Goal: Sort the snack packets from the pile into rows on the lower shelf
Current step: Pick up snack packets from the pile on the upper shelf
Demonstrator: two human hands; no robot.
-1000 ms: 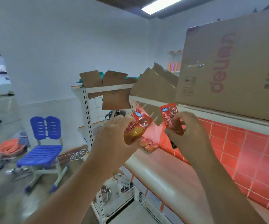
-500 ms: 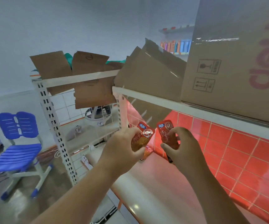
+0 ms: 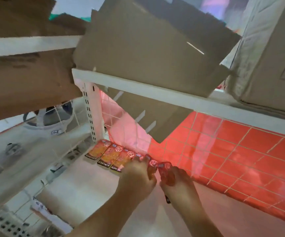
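Three red and orange snack packets (image 3: 110,154) lie side by side in a row on the white lower shelf (image 3: 90,185), against the back at its left end. My left hand (image 3: 136,178) holds another packet (image 3: 151,165) down at the row's right end, fingers curled over it. My right hand (image 3: 177,183) grips a red packet (image 3: 165,171) just to the right of that one, low over the shelf. Both hands hide most of their packets.
A white upright post (image 3: 92,113) stands left of the row. The red tiled back wall (image 3: 232,151) runs to the right. Cardboard boxes (image 3: 147,48) sit on the upper shelf (image 3: 155,93) overhead. A neighbouring rack (image 3: 27,151) at left holds a white appliance.
Both hands have come down from chest height to the shelf's back edge with their packets. The view has swung down and closer, and a laid row of packets is now visible.
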